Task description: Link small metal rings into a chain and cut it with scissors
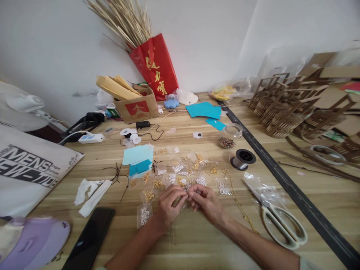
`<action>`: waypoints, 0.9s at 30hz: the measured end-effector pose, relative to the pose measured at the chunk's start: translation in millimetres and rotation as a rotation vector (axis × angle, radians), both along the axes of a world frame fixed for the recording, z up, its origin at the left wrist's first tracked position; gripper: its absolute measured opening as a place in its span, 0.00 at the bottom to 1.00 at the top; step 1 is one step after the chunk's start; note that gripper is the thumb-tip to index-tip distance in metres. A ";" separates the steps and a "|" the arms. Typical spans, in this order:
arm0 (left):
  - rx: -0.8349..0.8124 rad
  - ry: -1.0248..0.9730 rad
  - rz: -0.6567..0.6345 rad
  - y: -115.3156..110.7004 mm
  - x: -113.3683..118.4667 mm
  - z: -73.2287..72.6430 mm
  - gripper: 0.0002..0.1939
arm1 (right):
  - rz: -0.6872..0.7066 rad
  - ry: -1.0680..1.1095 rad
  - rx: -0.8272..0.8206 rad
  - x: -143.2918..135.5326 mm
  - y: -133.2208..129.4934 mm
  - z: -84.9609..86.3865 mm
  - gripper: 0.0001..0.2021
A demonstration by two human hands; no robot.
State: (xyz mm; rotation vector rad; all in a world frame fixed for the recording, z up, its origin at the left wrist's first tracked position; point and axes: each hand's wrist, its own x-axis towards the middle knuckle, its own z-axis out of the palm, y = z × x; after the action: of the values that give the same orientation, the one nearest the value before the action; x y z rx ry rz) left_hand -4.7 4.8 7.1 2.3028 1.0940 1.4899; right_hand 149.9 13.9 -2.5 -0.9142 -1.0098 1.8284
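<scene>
My left hand [172,204] and my right hand [204,200] meet at the fingertips over the wooden table. Both are pinched closed, and whatever lies between the fingers is too small to make out. Around and beyond them are small clear bags of gold pieces [158,184] and silver pieces [200,180]. A bag of silver rings [144,215] lies left of my left hand. Right of my right hand are a bag of white rings [223,186] and a gold chain [239,204]. A thin line hangs or lies below my hands.
Scissors [281,221] and a wire spool [243,159] are at the right, near a black strip [270,165]. A phone [90,238] lies front left. Blue cards [140,167], a bead jar [227,141], a cardboard box [137,108] and wooden baskets [284,116] stand farther off.
</scene>
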 end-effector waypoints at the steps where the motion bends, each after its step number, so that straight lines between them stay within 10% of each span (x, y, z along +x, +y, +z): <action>1: -0.002 -0.002 0.001 -0.1 0.2 0.2 0.05 | -0.002 -0.011 0.006 0.2 -0.1 0.7 0.18; 17: -0.053 0.053 -0.022 1.3 -1.2 -3.6 0.05 | -0.024 -0.145 0.114 2.2 0.4 2.8 0.19; 27: -0.399 -0.040 0.001 -1.3 -0.6 7.3 0.06 | 0.036 -0.132 0.141 6.3 4.2 1.3 0.18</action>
State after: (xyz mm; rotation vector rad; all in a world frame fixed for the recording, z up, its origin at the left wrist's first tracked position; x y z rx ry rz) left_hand -5.3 3.5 14.4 1.9895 1.2489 1.1813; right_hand 156.3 18.0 -1.2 -0.9456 -1.2277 1.7200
